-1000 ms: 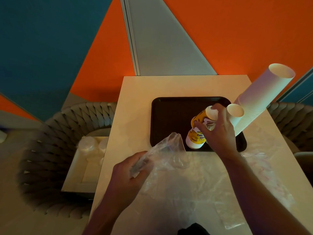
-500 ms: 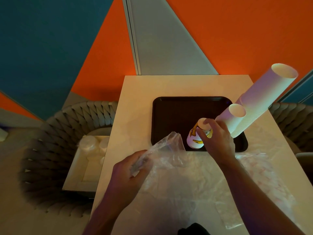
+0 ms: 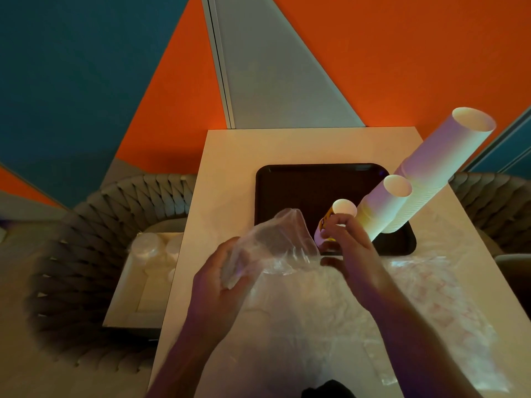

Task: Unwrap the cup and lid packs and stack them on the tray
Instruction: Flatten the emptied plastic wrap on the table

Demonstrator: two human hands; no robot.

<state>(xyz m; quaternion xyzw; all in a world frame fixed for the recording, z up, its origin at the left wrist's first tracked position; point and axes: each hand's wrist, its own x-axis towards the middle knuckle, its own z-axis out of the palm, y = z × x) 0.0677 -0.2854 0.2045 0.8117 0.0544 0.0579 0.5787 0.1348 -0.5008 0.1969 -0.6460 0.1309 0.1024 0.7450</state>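
Steadying a short stack of printed cups (image 3: 327, 225) at the near edge of the dark tray (image 3: 287, 191), the right hand (image 3: 349, 248) curls its fingers round the stack's side while the left hand (image 3: 218, 280) clutches a bunch of clear plastic wrap (image 3: 275, 239). The printed stack stands nearly upright, its open mouth toward twelve o'clock, just at ten o'clock from the right palm — the nearer hand by far. Two taller stacks of plain white cups (image 3: 431, 168) rise from the tray's four o'clock corner, leaning toward two o'clock. More empty wrap (image 3: 431, 297) is spread over the table (image 3: 230, 156). At nine o'clock, off the table, a cardboard box (image 3: 138, 282) holds what appear to be wrapped lids (image 3: 149, 245) — the dim light leaves that unsure.
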